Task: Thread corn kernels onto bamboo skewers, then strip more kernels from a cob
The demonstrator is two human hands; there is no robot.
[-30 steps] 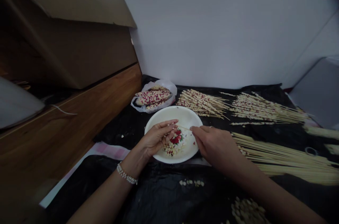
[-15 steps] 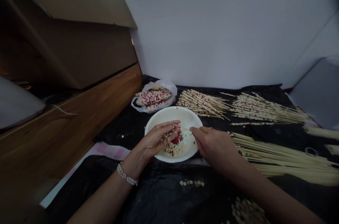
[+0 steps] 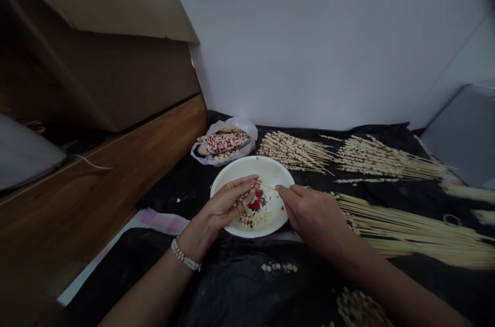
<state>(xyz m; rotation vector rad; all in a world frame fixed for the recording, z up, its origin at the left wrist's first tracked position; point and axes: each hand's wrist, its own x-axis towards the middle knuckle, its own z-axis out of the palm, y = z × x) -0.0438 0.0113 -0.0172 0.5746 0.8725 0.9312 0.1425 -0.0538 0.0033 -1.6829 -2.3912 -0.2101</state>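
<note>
Over the white bowl [image 3: 279, 164], my right hand [image 3: 309, 208] pinches a thin wooden skewer [image 3: 266, 185] that points left. The skewer's far end reaches the fingertips of my left hand [image 3: 232, 200]. Those fingers are curled, with pale corn kernels [image 3: 243, 196] showing between them. Whether the tip has pierced a kernel is too small to see. Loose cream and dark red kernels [image 3: 251, 220] lie in the bowl beside its printed red flower [image 3: 256, 203].
Behind the bowl, a plastic bag [image 3: 247, 154] holds speckled corn cobs [image 3: 224, 146]. Kernel-threaded skewers lie in a left pile [image 3: 288, 149] and a right pile [image 3: 371, 157]. Plain skewers [image 3: 417, 229] spread at right. A cardboard box [image 3: 135, 69] stands at left; more kernels [image 3: 361, 309] lie in front.
Both hands keep almost the same place over the bowl. The left fingers have shifted slightly around the skewer's end. The whole view has moved a little.
</note>
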